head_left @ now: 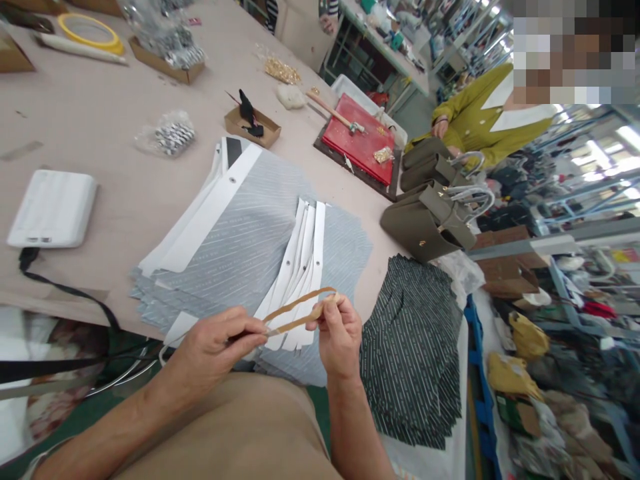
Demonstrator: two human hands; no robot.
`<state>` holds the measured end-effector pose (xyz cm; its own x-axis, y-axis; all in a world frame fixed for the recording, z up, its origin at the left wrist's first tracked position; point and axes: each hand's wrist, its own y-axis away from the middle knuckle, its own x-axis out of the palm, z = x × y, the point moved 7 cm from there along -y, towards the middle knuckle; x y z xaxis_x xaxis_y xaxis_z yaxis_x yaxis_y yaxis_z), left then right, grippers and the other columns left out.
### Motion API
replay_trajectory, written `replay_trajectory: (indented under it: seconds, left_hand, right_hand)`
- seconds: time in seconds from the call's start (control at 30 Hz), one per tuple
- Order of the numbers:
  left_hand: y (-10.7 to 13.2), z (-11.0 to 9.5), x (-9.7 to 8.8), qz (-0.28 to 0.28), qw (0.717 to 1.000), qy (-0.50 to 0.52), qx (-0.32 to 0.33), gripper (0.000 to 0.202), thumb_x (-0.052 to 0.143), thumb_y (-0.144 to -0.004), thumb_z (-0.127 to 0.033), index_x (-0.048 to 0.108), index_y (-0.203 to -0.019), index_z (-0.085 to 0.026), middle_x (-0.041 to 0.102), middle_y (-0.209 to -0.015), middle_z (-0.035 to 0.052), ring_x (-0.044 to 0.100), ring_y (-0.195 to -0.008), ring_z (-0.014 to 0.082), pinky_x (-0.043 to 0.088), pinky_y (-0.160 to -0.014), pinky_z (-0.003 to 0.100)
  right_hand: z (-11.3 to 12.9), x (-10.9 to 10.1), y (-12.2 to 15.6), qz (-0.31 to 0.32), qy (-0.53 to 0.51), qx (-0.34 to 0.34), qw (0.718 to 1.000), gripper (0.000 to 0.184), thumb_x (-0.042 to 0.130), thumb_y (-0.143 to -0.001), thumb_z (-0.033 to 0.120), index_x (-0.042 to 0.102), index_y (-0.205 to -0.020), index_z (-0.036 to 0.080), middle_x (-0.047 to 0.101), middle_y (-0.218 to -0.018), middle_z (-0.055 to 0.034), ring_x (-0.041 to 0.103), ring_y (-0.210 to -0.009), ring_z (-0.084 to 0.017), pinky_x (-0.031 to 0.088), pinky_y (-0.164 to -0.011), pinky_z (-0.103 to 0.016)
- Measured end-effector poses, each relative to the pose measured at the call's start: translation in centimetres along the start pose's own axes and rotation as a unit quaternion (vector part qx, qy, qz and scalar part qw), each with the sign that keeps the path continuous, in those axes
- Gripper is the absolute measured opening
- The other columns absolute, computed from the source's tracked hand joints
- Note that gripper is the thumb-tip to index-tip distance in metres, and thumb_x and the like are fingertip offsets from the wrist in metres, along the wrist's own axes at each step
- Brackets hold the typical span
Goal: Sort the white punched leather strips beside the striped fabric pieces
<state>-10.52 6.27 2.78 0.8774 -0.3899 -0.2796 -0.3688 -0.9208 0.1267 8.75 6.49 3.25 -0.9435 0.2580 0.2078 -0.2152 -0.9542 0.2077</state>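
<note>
A thin tan strip (295, 325), bent into a long narrow loop, is stretched between my two hands above the table's near edge. My left hand (225, 343) pinches one end between thumb and fingertips. At the other end, my right hand (340, 330) is closed on the strip with thumb and forefinger. Below and beyond lie grey-blue striped fabric pieces (240, 227), fanned in a pile, with white bands (215, 210) carrying small round metal snaps. More white-banded pieces (300, 267) overlap them just behind the strip.
Black striped fabric pieces (410, 353) are stacked at the right. Olive handbags (425, 223) stand behind them, beside a person in a green top (475, 107). A hammer (345, 120) rests on a red board (360, 143). A white power bank (53, 207) with a cable sits left.
</note>
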Motion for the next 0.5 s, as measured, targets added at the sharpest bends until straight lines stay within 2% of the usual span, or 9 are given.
replay_trajectory:
  seconds: [0.1, 0.23, 0.4, 0.5]
  left_hand:
    - [0.1, 0.5, 0.8, 0.018, 0.999, 0.038, -0.022, 0.024, 0.060, -0.086, -0.040, 0.072, -0.077, -0.021, 0.068, -0.076, 0.0017, 0.061, -0.071, 0.0154, 0.048, -0.065, 0.024]
    - [0.5, 1.5, 1.9, 0.030, 0.994, 0.073, -0.073, 0.029, 0.060, -0.086, -0.043, 0.073, -0.099, -0.020, 0.067, -0.071, 0.0001, 0.057, -0.061, 0.0136, 0.046, -0.055, 0.023]
    - [0.6, 0.2, 1.9, 0.054, 0.998, 0.034, 0.000, 0.022, 0.055, -0.090, -0.034, 0.072, -0.083, -0.022, 0.070, -0.081, 0.0019, 0.062, -0.073, 0.0154, 0.049, -0.066, 0.024]
    - [0.8, -1.1, 1.7, 0.052, 0.995, 0.034, 0.076, 0.021, 0.052, -0.092, -0.026, 0.071, -0.083, -0.023, 0.070, -0.086, 0.0042, 0.063, -0.103, 0.0212, 0.051, -0.082, 0.028]
  right_hand:
    - [-0.4, 0.0, -0.2, -0.014, -0.015, 0.010, 1.000, 0.033, 0.070, -0.082, 0.049, 0.057, -0.076, 0.020, 0.059, -0.065, 0.0031, 0.050, -0.049, -0.008, 0.041, -0.051, -0.022]
    - [-1.0, 0.2, -0.3, -0.036, -0.022, 0.023, 0.999, 0.035, 0.071, -0.080, 0.051, 0.056, -0.075, 0.020, 0.056, -0.061, 0.0039, 0.048, -0.050, -0.009, 0.039, -0.049, -0.021]
    - [-1.4, 0.4, -0.5, -0.041, -0.025, 0.039, 0.998, 0.038, 0.073, -0.076, 0.053, 0.054, -0.072, 0.020, 0.053, -0.058, 0.0049, 0.045, -0.049, -0.008, 0.039, -0.047, -0.021]
    - [-3.0, 0.9, -0.7, -0.026, -0.023, 0.081, 0.996, 0.039, 0.075, -0.072, 0.052, 0.053, -0.070, 0.020, 0.053, -0.058, 0.0051, 0.045, -0.049, -0.008, 0.039, -0.047, -0.020]
